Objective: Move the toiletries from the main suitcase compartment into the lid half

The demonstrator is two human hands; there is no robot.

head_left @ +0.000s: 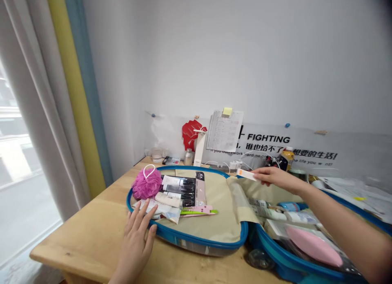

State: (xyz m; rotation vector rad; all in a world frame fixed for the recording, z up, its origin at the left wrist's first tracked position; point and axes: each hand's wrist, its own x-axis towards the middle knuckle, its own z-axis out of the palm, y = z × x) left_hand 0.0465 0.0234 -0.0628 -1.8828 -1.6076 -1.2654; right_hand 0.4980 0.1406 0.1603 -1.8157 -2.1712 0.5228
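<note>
An open blue-edged suitcase (226,231) lies on the wooden table, its two halves side by side. My left hand (139,226) rests with fingers spread on the near left rim, touching or close to a white packet (163,212). Between the fingers and thumb of my right hand (274,177) is a slim white box (246,174) with an orange mark, held above the far part of the suitcase near its hinge. In the left half lie a magenta bath puff (147,184), several tubes (173,182), a pink-and-black package (200,190) and a green-and-pink strip (199,211).
Bottles (294,206) and a pink oval case (314,245) fill the right half. Behind stand a small jar (188,157), a white power strip (235,165) with cables and a yellow-labelled bottle (287,158). Papers (358,198) lie at right; a curtain (70,92) hangs at left.
</note>
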